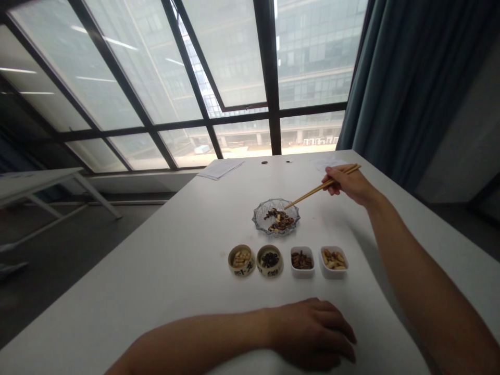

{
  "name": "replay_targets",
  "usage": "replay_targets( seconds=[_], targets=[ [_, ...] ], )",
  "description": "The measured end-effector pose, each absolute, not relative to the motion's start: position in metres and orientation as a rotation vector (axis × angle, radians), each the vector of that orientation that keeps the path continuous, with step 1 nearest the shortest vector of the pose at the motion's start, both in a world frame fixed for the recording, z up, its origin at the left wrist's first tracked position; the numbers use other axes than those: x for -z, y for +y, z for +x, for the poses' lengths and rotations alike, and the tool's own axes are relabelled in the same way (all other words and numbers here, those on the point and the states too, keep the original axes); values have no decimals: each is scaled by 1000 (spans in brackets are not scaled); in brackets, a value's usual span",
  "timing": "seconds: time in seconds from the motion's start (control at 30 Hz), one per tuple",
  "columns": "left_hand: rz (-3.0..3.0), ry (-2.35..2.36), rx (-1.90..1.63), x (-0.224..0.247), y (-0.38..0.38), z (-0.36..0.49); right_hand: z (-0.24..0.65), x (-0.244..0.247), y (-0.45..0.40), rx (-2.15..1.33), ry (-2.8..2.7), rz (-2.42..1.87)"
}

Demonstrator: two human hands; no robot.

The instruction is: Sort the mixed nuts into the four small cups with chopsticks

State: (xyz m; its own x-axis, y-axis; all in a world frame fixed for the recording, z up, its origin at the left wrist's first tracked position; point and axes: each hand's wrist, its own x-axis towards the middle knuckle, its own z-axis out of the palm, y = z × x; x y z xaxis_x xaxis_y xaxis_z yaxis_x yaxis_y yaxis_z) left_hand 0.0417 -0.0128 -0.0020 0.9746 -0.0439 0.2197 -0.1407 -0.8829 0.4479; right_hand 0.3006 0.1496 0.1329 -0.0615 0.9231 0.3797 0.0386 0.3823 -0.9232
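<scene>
I have the clear scalloped glass dish (257, 221) in the middle of my view, standing on the white surface (187, 245). In it lies a mixed heap of dark and pale pieces (282, 221), gathered mostly toward its right and near side, with some bare glass at the left. The tips of the wooden chopsticks (312, 191) are at the dish's far right part; I cannot tell whether they touch a piece. My right hand (347, 182) holds the chopsticks, its fingers clamped on them, well to the right of the dish.

Nearer to me, four small containers stand in a row. Leftmost, the first round bowl (236, 268), with dark characters on its wall, holds pale, peanut-like pieces (242, 258). Just beside it, the second round bowl (269, 271) holds small black pieces (270, 259). Next comes the first white square cup (302, 273), with brown elongated pieces (302, 259), and rightmost the second white square cup (335, 273), with larger tan pieces (334, 259).

My left hand (312, 333) lies palm down nearer than the row, fingers slightly apart and loosely curved. At the far left edge of the surface lie some papers (220, 169).
</scene>
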Motion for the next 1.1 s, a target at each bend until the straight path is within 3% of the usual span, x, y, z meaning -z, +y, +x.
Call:
replay_targets(
  seconds=[0.37,1.1],
  targets=[
    [2643,-129,-293,2,-13,42,261,-120,148,-894,-1726,-1134],
    [2657,-145,-261,2,-13,42,252,-108,153,-826,-1783,-1093]
  ],
)
